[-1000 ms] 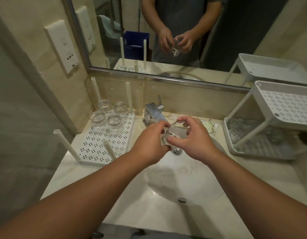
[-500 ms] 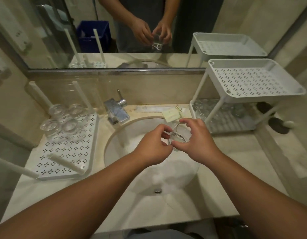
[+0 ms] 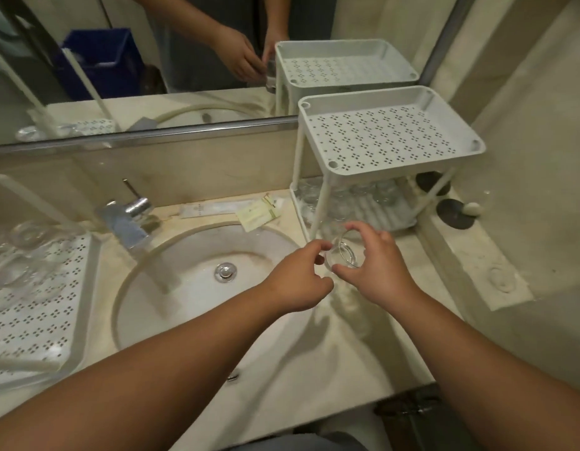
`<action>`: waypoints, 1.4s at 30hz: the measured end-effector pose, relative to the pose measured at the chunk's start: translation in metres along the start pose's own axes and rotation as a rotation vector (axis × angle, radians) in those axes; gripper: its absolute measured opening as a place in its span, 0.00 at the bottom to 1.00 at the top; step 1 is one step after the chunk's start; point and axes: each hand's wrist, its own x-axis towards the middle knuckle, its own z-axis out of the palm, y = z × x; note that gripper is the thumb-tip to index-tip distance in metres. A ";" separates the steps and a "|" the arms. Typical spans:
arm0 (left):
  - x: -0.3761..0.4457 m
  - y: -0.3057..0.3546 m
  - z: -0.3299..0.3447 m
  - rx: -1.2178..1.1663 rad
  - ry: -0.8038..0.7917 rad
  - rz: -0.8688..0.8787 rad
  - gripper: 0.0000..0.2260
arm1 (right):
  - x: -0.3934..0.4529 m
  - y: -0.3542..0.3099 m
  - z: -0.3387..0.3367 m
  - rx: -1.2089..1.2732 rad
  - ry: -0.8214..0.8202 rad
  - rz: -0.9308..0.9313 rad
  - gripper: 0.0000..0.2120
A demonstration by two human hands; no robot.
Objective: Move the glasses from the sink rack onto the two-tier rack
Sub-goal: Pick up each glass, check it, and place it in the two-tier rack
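A clear glass (image 3: pixel 343 254) is held on its side just in front of the two-tier rack's front left leg. My right hand (image 3: pixel 378 270) grips it from the right, fingers arched over its rim. My left hand (image 3: pixel 298 281) pinches its left edge with fingertip and thumb. The white two-tier rack (image 3: pixel 391 138) stands at the right; its perforated top tier is bare, and several glasses (image 3: pixel 348 196) stand on the lower tier. The sink rack (image 3: pixel 38 323) lies at the far left, with several blurred glasses (image 3: pixel 20 255) at its back.
The sink basin (image 3: pixel 184 297) and chrome faucet (image 3: pixel 129 219) lie between the two racks. Paper sachets (image 3: pixel 256 213) lie behind the basin. Two black round items (image 3: pixel 455 213) sit on a raised ledge right of the two-tier rack. A mirror covers the back wall.
Both hands have carried the glass rightward, from over the basin to the front of the two-tier rack. My view has swung right, pushing the sink rack to the left edge.
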 end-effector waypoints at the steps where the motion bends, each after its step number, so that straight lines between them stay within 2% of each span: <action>1: 0.007 0.005 0.006 -0.012 -0.012 -0.005 0.28 | 0.005 0.007 -0.005 -0.014 0.009 0.003 0.34; 12: 0.085 0.051 0.042 -0.197 -0.071 -0.071 0.37 | 0.077 0.059 -0.035 -0.063 0.143 -0.036 0.36; 16: 0.112 0.061 0.045 -0.240 -0.115 -0.103 0.40 | 0.108 0.069 -0.038 -0.174 0.155 -0.016 0.37; 22: 0.149 0.069 0.049 -0.339 -0.122 -0.213 0.39 | 0.152 0.086 -0.027 -0.390 0.075 0.128 0.39; 26: 0.169 0.068 0.053 -0.329 -0.114 -0.287 0.38 | 0.169 0.098 -0.019 -0.504 0.038 0.125 0.40; 29: 0.178 0.065 0.056 -0.295 -0.126 -0.323 0.37 | 0.173 0.104 -0.011 -0.464 0.102 0.153 0.38; 33: 0.186 0.059 0.060 -0.291 -0.130 -0.358 0.36 | 0.176 0.115 -0.001 -0.403 0.060 0.159 0.37; 36: 0.190 0.054 0.062 -0.304 -0.124 -0.384 0.37 | 0.176 0.119 0.006 -0.364 0.044 0.161 0.41; 42: 0.193 0.050 0.065 -0.362 -0.109 -0.418 0.38 | 0.175 0.124 0.015 -0.128 0.072 0.194 0.36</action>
